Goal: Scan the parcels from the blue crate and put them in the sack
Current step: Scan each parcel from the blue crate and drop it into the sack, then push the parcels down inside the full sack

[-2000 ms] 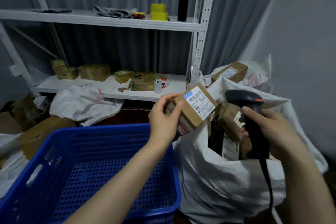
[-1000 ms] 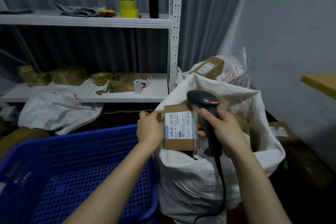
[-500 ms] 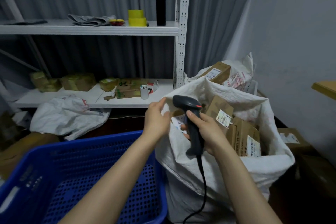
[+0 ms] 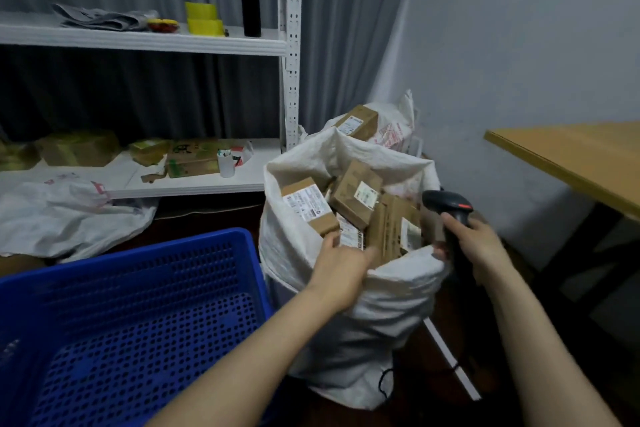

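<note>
Cardboard parcels crowd the sack; left grip is at the rim, can't tell what it pinches, right grip wraps the scanner. I'd nudge boxes flat.

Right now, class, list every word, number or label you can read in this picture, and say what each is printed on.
No text can be read; all is too small or blurred.
Shipping label on the front parcel: barcode and print, blurred.
Small label on the middle parcel: blurred.
Label on the rear parcel: blurred.
Red print on the rear sack: blurred.
Green print on the shelf carton: blurred.
</note>
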